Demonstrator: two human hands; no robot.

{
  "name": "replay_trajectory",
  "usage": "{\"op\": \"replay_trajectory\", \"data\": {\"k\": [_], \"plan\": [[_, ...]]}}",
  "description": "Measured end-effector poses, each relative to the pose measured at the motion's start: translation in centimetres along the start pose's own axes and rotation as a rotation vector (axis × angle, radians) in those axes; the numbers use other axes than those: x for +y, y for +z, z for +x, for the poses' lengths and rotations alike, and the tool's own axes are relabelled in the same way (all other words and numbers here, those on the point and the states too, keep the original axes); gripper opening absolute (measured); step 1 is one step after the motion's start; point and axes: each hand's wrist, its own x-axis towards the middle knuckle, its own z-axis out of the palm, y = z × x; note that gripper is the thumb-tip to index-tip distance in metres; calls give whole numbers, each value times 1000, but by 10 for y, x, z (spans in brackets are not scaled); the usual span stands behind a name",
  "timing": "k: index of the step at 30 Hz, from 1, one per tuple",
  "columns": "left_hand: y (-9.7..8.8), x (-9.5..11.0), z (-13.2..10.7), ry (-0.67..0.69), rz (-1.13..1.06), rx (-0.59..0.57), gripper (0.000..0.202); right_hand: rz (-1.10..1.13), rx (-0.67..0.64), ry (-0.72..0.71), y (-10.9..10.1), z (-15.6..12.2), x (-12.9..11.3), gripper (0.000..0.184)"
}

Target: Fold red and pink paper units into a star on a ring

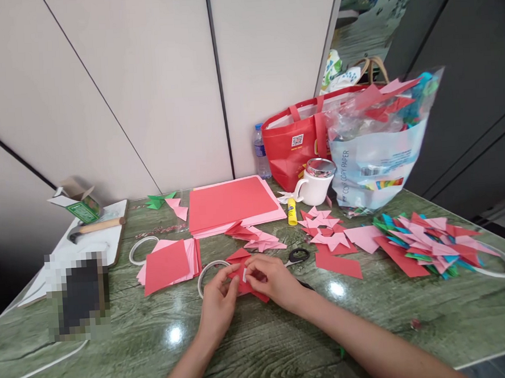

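Note:
Folded red paper (238, 255) lies on the table at the front middle, partly covered by both hands. My left hand (219, 300) grips its left side between thumb and fingers. A short white strip (244, 275), which looks like tape, shows against the red paper. My right hand (270, 282) pinches at this strip with thumb and forefinger. Beside my left hand lies a roll of white tape (200, 280), partly hidden by the fingers. Just beyond my right hand are black-handled scissors (299, 255), their blades mostly covered.
Pink and red folded pieces (262, 238) lie behind the hands. Paper squares (166, 267) and large sheets (231, 199) are stacked further left and back. A glue stick (292, 212), a white mug (316, 184), a red bag (291, 152) and a colourful paper pile (430, 238) stand rightward.

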Motion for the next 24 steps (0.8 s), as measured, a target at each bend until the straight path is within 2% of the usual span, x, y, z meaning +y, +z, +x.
{"op": "replay_trajectory", "data": {"k": [4, 9, 17, 20, 24], "plan": [[0, 0, 0, -8, -18, 7, 31, -11, -51, -5, -5, 1, -1, 7], [0, -5, 1, 1, -42, -3, 32, -53, -47, -20, -2, -1, 1, 6], [3, -11, 0, -1, -57, 3, 30, -257, -38, -117, 5, -5, 4, 11], [4, -8, 0, -5, -78, -14, 30, -214, -35, -81, 2, -3, 3, 13], [3, -3, 3, 31, -68, 20, 27, -88, -2, -35, 1, -2, 1, 10]]}}
